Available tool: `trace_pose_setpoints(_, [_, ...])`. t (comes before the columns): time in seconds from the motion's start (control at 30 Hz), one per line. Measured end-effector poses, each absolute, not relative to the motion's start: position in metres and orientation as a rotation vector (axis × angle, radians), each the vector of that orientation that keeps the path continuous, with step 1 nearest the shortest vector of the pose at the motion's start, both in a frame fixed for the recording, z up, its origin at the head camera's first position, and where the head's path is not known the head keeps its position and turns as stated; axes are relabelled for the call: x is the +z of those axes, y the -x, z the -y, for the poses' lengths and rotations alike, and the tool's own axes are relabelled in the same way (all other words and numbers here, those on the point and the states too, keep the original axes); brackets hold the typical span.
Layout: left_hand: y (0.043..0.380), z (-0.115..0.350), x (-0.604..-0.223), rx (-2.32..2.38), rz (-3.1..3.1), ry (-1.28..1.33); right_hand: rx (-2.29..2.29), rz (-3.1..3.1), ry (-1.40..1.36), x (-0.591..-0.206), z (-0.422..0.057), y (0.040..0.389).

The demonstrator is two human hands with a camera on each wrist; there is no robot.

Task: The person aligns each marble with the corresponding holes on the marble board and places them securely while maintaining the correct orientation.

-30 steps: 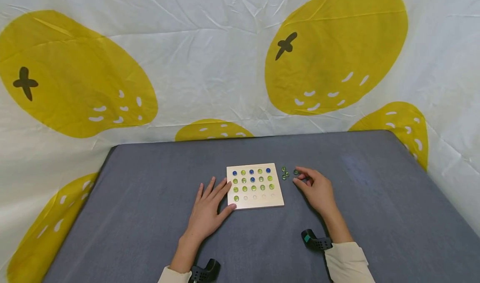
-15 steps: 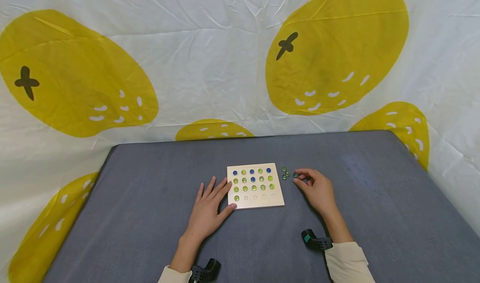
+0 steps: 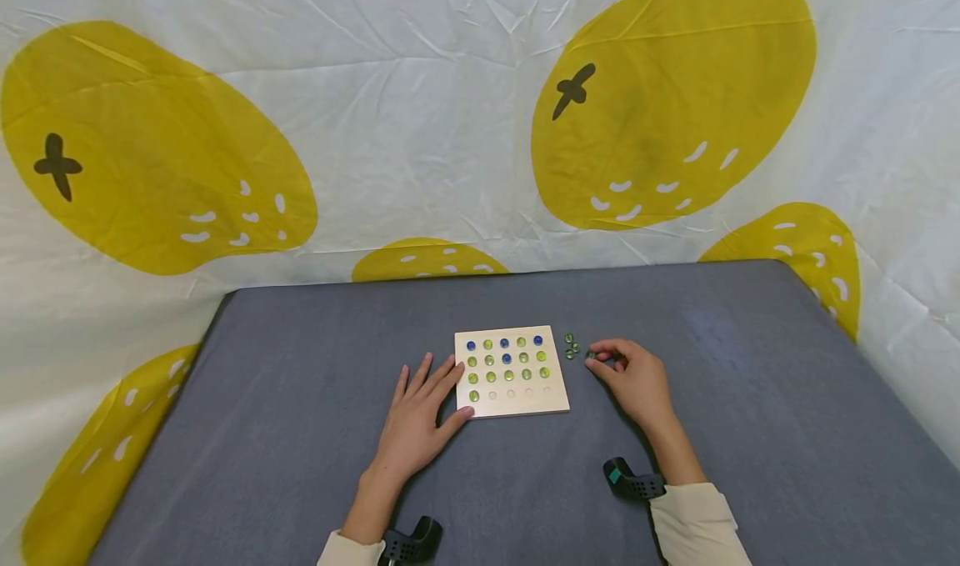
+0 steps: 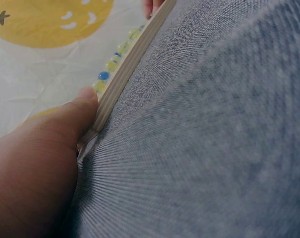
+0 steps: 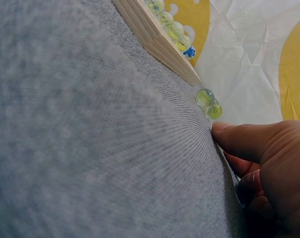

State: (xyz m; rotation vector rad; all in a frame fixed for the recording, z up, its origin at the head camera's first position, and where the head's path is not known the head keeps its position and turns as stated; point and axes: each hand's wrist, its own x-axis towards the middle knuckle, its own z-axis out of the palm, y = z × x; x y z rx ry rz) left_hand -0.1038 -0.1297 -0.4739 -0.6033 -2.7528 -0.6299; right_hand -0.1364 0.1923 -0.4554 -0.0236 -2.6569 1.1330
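A pale wooden board [image 3: 555,398] lies on the cloth, with green marbles [image 3: 509,375] and several blue marbles [image 3: 505,343] seated in rows. Bare hollows show along its near row. My left hand [image 3: 408,437] lies flat with spread fingers, index and thumb tips at the board's left edge; in the left wrist view the thumb [image 4: 80,111] rests against its corner. Right of the board, my right hand [image 3: 636,381] pinches a green marble [image 3: 591,355] between thumb and index finger, low over the cloth. That marble is hidden behind the thumb in the right wrist view.
Several loose green marbles [image 3: 570,354] sit between the board and my right hand. Grey cloth [image 3: 300,416] covers the table. A white curtain with yellow fruit shapes [image 3: 675,99] hangs behind its far edge. Both wrists wear black camera mounts [image 3: 633,481].
My right thumb and index finger have closed around the green marble, now mostly covered by the fingertips. My left hand and the board stay in place.
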Motion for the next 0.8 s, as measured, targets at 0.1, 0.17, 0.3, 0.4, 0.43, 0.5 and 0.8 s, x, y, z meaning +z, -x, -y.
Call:
trace_pose_setpoints(0.1, [0.104,0.1294,-0.4738,-0.624,2.756,0.599,1.129,2.661,0.026,-0.4555,-0.1925,0.1363])
trace_pose_setpoints(0.17, [0.1039,0.1293,-0.4734,-0.627,2.758,0.599,1.129,2.66,0.025,-0.4557,-0.1926,0.1364])
trace_pose_setpoints(0.3, [0.1036,0.1294,-0.4732,-0.635,2.758,0.599,1.123,2.658,0.019,-0.4563,-0.1928,0.1368])
trace_pose_setpoints(0.4, [0.1037,0.1297,-0.4734,-0.638,2.755,0.601,1.118,2.658,0.019,-0.4566,-0.1929,0.1372])
trace_pose_setpoints(0.43, [0.1037,0.1299,-0.4732,-0.64,2.754,0.602,1.119,2.658,0.018,-0.4565,-0.1928,0.1373])
trace_pose_setpoints(0.5, [0.1039,0.1302,-0.4738,-0.636,2.753,0.602,1.117,2.659,0.016,-0.4561,-0.1927,0.1373])
trace_pose_setpoints(0.8, [0.1045,0.1305,-0.4753,-0.634,2.747,0.603,1.093,2.648,-0.008,-0.4559,-0.1928,0.137])
